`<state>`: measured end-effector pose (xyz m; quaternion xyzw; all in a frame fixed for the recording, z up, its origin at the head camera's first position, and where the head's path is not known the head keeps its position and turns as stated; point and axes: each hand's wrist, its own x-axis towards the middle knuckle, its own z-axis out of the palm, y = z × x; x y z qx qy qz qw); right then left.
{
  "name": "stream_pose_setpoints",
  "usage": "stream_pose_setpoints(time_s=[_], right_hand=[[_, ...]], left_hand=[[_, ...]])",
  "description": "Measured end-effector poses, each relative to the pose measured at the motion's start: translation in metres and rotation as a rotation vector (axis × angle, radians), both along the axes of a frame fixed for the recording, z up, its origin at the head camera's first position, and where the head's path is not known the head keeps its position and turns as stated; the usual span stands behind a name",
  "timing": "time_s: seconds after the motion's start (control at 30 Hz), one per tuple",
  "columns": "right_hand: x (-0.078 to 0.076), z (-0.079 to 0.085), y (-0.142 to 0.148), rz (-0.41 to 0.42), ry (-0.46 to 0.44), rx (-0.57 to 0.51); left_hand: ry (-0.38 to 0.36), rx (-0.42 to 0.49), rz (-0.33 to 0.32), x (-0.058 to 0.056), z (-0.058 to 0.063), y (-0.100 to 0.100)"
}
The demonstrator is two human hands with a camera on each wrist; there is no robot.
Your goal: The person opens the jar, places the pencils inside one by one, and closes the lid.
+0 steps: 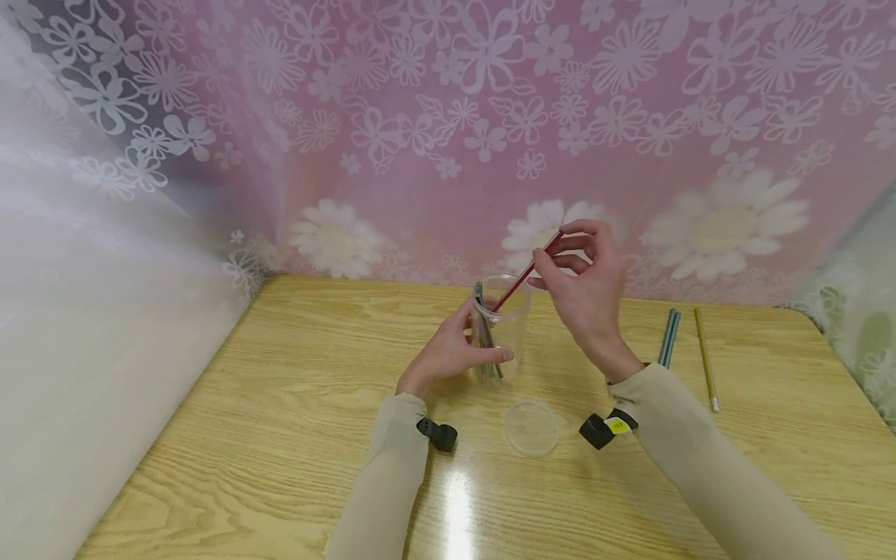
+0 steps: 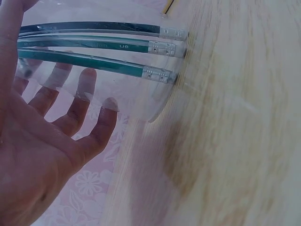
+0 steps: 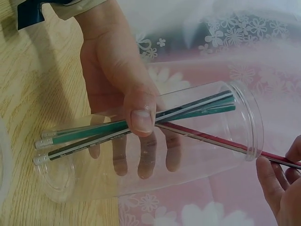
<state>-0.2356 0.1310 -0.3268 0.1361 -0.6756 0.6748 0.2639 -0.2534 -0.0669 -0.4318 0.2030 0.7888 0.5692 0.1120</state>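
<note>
One red pencil (image 1: 521, 279) was pinched by the right hand (image 1: 586, 288), the jar (image 1: 507, 333) gripped, seemingly for steadiness, by the left hand (image 1: 449, 348)

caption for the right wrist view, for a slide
The left hand grips a clear jar of pencils while the right hand holds a red pencil partway inside.
</note>
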Motion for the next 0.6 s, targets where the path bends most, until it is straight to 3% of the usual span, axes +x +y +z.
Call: stream_pose_setpoints(time_s=[0.33,0.6], right_hand=[[-0.0018,-0.0023,-0.0020,-0.025,-0.006,0.277],[0.0040,-0.0010,-0.0017,0.017,-0.127,0.496]], left_hand=[[-0.010,0.003,0.010,0.0007,0.0010,0.0001],[-0.015,0.001,-0.002,0.0010,0.0011,-0.0009]])
